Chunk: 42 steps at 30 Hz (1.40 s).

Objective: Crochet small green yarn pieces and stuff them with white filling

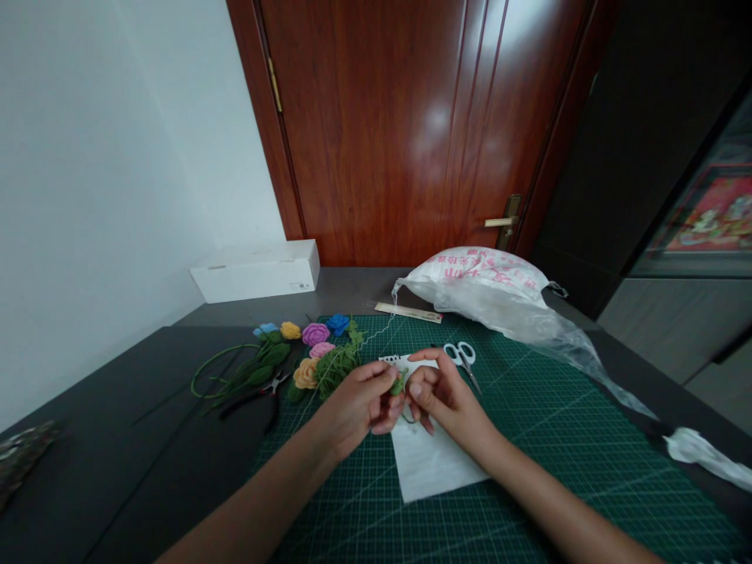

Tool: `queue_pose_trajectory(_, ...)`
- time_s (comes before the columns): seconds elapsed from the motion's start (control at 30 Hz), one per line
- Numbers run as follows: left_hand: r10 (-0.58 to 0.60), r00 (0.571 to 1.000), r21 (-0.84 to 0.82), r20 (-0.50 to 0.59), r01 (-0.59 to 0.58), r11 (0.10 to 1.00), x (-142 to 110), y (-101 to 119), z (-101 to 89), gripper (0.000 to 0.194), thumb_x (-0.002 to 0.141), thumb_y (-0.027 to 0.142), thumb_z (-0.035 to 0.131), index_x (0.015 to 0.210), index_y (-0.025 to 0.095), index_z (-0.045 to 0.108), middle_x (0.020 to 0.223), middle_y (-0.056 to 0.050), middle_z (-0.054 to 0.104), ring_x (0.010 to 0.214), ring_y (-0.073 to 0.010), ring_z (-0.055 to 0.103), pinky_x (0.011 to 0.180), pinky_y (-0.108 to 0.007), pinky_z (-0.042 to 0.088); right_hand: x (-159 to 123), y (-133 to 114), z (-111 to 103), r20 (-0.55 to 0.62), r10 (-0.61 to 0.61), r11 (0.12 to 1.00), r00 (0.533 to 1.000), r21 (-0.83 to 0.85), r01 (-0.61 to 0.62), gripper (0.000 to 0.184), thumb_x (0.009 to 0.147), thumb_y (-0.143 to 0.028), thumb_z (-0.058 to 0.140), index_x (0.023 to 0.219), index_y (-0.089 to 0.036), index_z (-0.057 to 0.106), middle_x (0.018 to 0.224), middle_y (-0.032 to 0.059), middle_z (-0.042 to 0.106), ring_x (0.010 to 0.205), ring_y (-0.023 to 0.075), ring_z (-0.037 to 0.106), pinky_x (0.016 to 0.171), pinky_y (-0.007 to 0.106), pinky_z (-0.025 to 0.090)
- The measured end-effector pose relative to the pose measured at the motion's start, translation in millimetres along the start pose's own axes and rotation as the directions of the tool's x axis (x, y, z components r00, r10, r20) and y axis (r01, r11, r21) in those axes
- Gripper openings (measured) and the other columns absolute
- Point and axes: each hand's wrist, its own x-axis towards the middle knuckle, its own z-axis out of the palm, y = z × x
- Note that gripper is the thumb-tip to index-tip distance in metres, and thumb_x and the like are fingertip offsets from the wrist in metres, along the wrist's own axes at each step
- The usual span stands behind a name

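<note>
Between the thumb and fingers of my left hand (pixel 365 403) is a small green crochet piece (pixel 399 384). My right hand (pixel 440 395) is close against its right side, index finger raised and bent, thumb and other fingers pinched together. Whatever those fingertips grip is too small to make out. Below both hands lies a white sheet of paper (pixel 432 462) on the green cutting mat (pixel 346 501). Left of my left hand sits a tangle of green yarn (pixel 338 372), beside crocheted flowers, among them a peach one (pixel 306 374) and a purple one (pixel 316 334).
White-handled scissors (pixel 464 356) rest just beyond my right hand. Dark-handled pliers (pixel 273 388) and green stems (pixel 252 368) lie to the left. A stuffed white plastic bag (pixel 482 278), a narrow cream strip (pixel 408 312) and a white box (pixel 258 270) are farther back.
</note>
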Motion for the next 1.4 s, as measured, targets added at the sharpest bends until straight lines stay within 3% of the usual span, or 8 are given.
queue_pose_trajectory(0.2, -0.043, 0.998, 0.027, 0.038, 0.042, 0.999, -2.4, 0.3, 3.2, 0.037, 0.082, 0.044, 0.079, 0.083, 0.018, 0.052, 0.056, 0.005, 0.050, 0.045, -0.0057, 0.038, 0.038, -0.015, 0.023, -4.2, -1.9, -6.7, -0.001, -0.210, 0.877, 0.978, -0.443, 0.188, 0.011, 0.096, -0.032, 0.066, 0.102, -0.023, 0.068, 0.071, -0.0017, 0.064, 0.060, 0.0141, 0.060, 0.062, 0.028, 0.049)
queue_pose_trajectory(0.33, 0.007, 0.995, -0.021, 0.102, -0.005, 1.000, -2.6, 2.3, 5.1, 0.035, 0.085, 0.043, 0.078, 0.087, 0.018, 0.053, 0.057, 0.005, 0.051, 0.046, -0.0066, 0.041, 0.039, -0.015, 0.027, -5.0, -8.6, -7.8, -0.022, -0.348, 0.759, 0.937, -0.593, 0.268, 0.024, 0.097, -0.030, 0.063, 0.075, -0.022, 0.067, 0.067, 0.0007, 0.063, 0.066, 0.0165, 0.060, 0.067, 0.030, 0.046)
queue_pose_trajectory(0.57, 0.141, 0.984, 0.122, 0.111, -0.155, 0.980, -2.3, 3.2, 0.4, 0.033, 0.080, 0.036, 0.082, 0.093, 0.012, 0.063, 0.069, -0.003, 0.066, 0.053, -0.0123, 0.060, 0.049, -0.025, 0.051, -2.2, -1.6, 0.4, -0.109, 0.003, 0.994, 0.994, -0.106, -0.015, 0.043, 0.089, -0.060, 0.068, 0.075, -0.020, 0.064, 0.060, -0.0022, 0.060, 0.046, 0.0104, 0.050, 0.048, 0.024, 0.037)
queue_pose_trajectory(0.77, 0.159, 0.975, 0.258, 0.152, -0.195, 0.946, -1.5, 7.1, -3.3, 0.024, 0.076, 0.026, 0.083, 0.084, 0.012, 0.065, 0.072, -0.004, 0.071, 0.056, -0.0156, 0.066, 0.057, -0.029, 0.055, -1.0, 1.4, 8.2, -0.016, 0.220, 0.962, 0.975, 0.171, -0.214, 0.052, 0.084, -0.067, 0.069, 0.068, -0.019, 0.056, 0.051, -0.0049, 0.050, 0.043, 0.0080, 0.040, 0.043, 0.022, 0.028)
queue_pose_trajectory(0.97, 0.342, 0.922, 0.234, 0.182, -0.379, 0.895, 0.8, 6.7, -8.0, 0.023, 0.072, 0.028, 0.088, 0.077, 0.012, 0.072, 0.090, -0.005, 0.065, 0.076, -0.0139, 0.065, 0.069, -0.024, 0.054, 0.5, 1.8, 11.5, 0.034, 0.274, 0.925, 0.961, 0.265, -0.273, 0.051, 0.082, -0.065, 0.072, 0.071, -0.019, 0.053, 0.057, -0.0056, 0.045, 0.048, 0.0069, 0.035, 0.045, 0.021, 0.022)
queue_pose_trajectory(1.07, 0.320, 0.926, 0.089, 0.201, -0.342, 0.935, -1.2, 5.8, -5.5, 0.020, 0.076, 0.026, 0.085, 0.083, 0.013, 0.072, 0.103, -0.008, 0.066, 0.065, -0.0077, 0.060, 0.052, -0.017, 0.045, 0.1, 0.6, 13.2, 0.070, 0.276, 0.915, 0.958, 0.284, -0.285, 0.051, 0.083, -0.064, 0.073, 0.072, -0.018, 0.051, 0.061, -0.0053, 0.043, 0.052, 0.0068, 0.036, 0.047, 0.021, 0.023)
queue_pose_trajectory(1.2, 0.197, 0.943, -0.045, 0.268, -0.192, 0.980, -2.7, 3.0, -3.9, 0.021, 0.083, 0.028, 0.080, 0.088, 0.015, 0.065, 0.087, -0.005, 0.070, 0.042, -0.0029, 0.047, 0.034, -0.013, 0.025, -2.3, 2.3, 17.1, 0.121, 0.263, 0.915, 0.957, 0.285, -0.287, 0.050, 0.083, -0.062, 0.074, 0.073, -0.019, 0.049, 0.065, -0.0066, 0.038, 0.053, 0.0063, 0.034, 0.048, 0.020, 0.025)
queue_pose_trajectory(1.4, 0.157, 0.967, 0.059, 0.200, -0.172, 0.983, -2.4, 10.3, -10.0, 0.028, 0.082, 0.034, 0.081, 0.086, 0.015, 0.060, 0.063, 0.000, 0.064, 0.043, -0.0091, 0.054, 0.033, -0.015, 0.032, -2.3, 12.5, 16.8, 0.134, 0.210, 0.961, 0.968, 0.156, -0.230, 0.050, 0.086, -0.067, 0.067, 0.080, -0.018, 0.061, 0.072, 0.0005, 0.056, 0.054, 0.0111, 0.049, 0.047, 0.024, 0.040)
